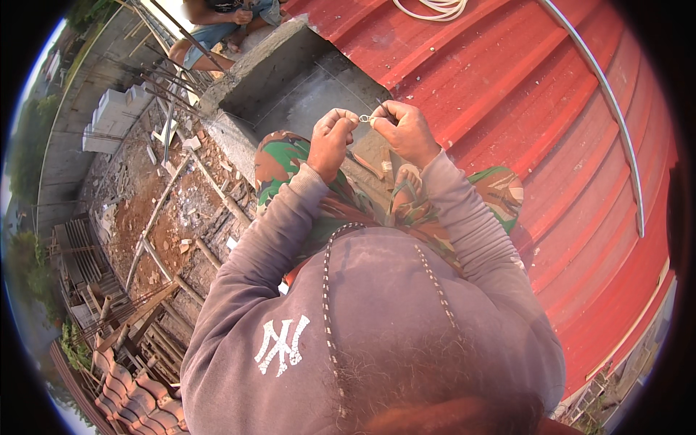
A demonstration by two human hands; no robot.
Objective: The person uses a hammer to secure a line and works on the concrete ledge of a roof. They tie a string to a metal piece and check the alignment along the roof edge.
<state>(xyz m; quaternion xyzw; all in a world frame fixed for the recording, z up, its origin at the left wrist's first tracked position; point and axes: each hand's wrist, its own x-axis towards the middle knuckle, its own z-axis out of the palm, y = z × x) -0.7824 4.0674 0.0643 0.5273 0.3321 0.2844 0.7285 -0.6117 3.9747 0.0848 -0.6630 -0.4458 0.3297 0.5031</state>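
Note:
My left hand (333,143) pinches one side of a small pale looped piece (365,118), perhaps bent wire, held up in front of my knees. From the other side my right hand (407,133) grips the same piece between thumb and fingers. Something thin and dark (385,109) pokes out by the right fingers; its kind I cannot make out. Below the hands, a curved wooden handle (367,166) lies on the concrete near my bare foot (407,183).
A concrete-walled recess (308,94) lies ahead, with red ribbed metal roofing (493,80) along the right. A pale coiled hose or cable (435,9) rests on the roofing. Rubble and poles (185,196) lie far below on the left. Another person (221,32) sits at the far left.

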